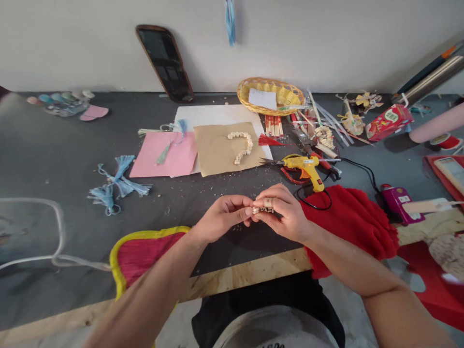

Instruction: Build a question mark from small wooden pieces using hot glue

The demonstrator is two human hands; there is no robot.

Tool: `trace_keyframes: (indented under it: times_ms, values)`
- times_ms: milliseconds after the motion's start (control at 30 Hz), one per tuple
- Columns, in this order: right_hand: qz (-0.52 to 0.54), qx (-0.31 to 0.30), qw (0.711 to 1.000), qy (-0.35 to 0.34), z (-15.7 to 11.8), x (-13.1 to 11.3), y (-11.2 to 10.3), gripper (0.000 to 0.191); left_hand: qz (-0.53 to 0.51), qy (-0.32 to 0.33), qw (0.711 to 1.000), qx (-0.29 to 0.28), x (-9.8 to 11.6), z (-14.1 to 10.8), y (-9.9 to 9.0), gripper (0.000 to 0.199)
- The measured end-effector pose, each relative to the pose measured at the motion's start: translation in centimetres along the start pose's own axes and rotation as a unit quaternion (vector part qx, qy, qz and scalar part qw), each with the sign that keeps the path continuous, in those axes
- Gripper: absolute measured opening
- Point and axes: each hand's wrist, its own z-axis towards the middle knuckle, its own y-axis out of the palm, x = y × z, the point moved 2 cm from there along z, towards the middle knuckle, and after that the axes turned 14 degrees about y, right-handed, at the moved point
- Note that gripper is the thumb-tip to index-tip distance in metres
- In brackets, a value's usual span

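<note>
Near the table's front edge, my left hand (226, 216) pinches one end of a small beige beaded piece (267, 210). My right hand (284, 211) has its fingers closed round the other end, with a tan band on one finger. The fingertips of both hands nearly meet and partly hide the piece. Beyond them, a curved row of beige bits (247, 140) lies on a brown sheet (213, 150). To the right of that sheet, a yellow glue gun (306, 166) rests on the table.
Pink sheets (155, 157) and blue tassels (121, 181) lie left. A wicker basket (241, 89) and a leaning phone (165, 63) stand behind. Right are pliers, a red cloth (355, 222), a purple box (398, 200), a cable and a red drink carton (389, 122).
</note>
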Motion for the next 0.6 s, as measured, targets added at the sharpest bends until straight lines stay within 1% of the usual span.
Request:
trace_keyframes:
  times_ms: [100,233,367,500,600]
  values:
    - [0.015,-0.004,1.000,0.013,0.05,0.01,-0.15,0.019,0.005,0.006,1.000,-0.006,-0.02,-0.04,0.04,0.023]
    - [0.015,-0.005,1.000,-0.002,0.04,-0.07,-0.18,0.018,0.002,0.006,1.000,-0.004,0.05,-0.04,0.02,0.024]
    - [-0.009,0.001,1.000,-0.008,-0.02,-0.03,-0.13,0.019,-0.005,0.007,1.000,0.007,0.11,0.05,-0.06,0.024]
    - [-0.004,0.001,1.000,-0.008,-0.03,-0.01,-0.11,0.022,-0.001,0.007,1.000,-0.004,-0.05,0.07,-0.08,0.021]
    - [0.007,0.000,1.000,0.002,0.01,0.02,-0.16,0.020,0.001,0.005,1.000,-0.017,-0.12,-0.03,-0.03,0.023]
